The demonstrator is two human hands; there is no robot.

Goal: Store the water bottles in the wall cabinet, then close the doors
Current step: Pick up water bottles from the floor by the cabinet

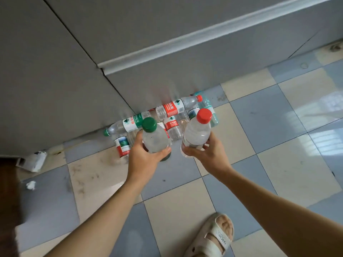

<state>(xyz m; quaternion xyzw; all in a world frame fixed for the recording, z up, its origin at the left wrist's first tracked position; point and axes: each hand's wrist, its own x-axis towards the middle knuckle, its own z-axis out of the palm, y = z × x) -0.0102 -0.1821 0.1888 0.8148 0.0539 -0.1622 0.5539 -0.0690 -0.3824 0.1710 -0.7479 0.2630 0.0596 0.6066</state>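
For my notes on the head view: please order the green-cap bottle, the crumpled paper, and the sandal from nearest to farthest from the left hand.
1. Green-cap bottle: held in the left hand itself.
2. Crumpled paper: on the floor, far to the left, near the picture's edge.
3. Sandal: at the bottom, toward the right.

The last two are close in the picture; I rank them with little confidence.

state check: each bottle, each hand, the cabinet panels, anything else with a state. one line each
left hand: grips green-cap bottle, upright, capped
right hand: grips red-cap bottle, upright, capped
bottle pile: lying on floor against the panels, the caps that show are on
grey panels: flush, no open door in view
sandal: on foot, flat on tiles
crumpled paper: on floor
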